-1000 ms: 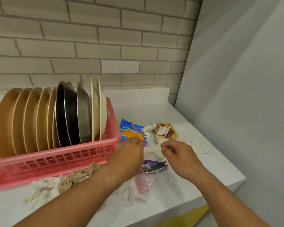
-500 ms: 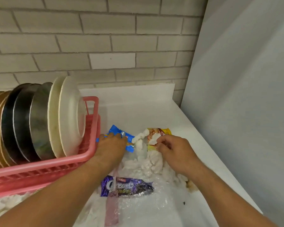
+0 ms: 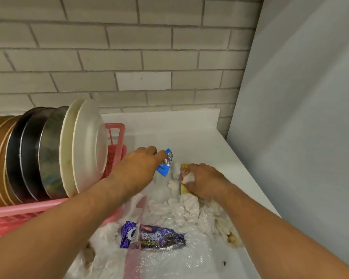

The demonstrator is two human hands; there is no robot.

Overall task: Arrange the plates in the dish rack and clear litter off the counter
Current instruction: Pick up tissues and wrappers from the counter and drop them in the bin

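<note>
A pink dish rack (image 3: 115, 137) at the left holds brown, dark, steel and white plates (image 3: 89, 143) standing on edge. Right of it, litter covers the white counter (image 3: 189, 129). My left hand (image 3: 137, 168) is closed on a blue wrapper (image 3: 164, 167). My right hand (image 3: 206, 182) grips a yellow wrapper (image 3: 183, 188) together with a wad of white tissue (image 3: 188, 178). More crumpled white tissue (image 3: 177, 204) lies between and below the hands. A purple biscuit wrapper (image 3: 151, 236) rests on a clear plastic bag (image 3: 169, 262) nearer to me.
A brick wall (image 3: 129, 57) rises behind the counter and a grey panel (image 3: 300, 117) closes off the right side. Stained tissue (image 3: 232, 236) lies near the counter's right edge. A small dark speck (image 3: 224, 263) sits on the plastic.
Both hands have reached farther back across the counter. The left closed on the blue wrapper and the right on the yellow wrapper and tissue. The view moved closer and to the right.
</note>
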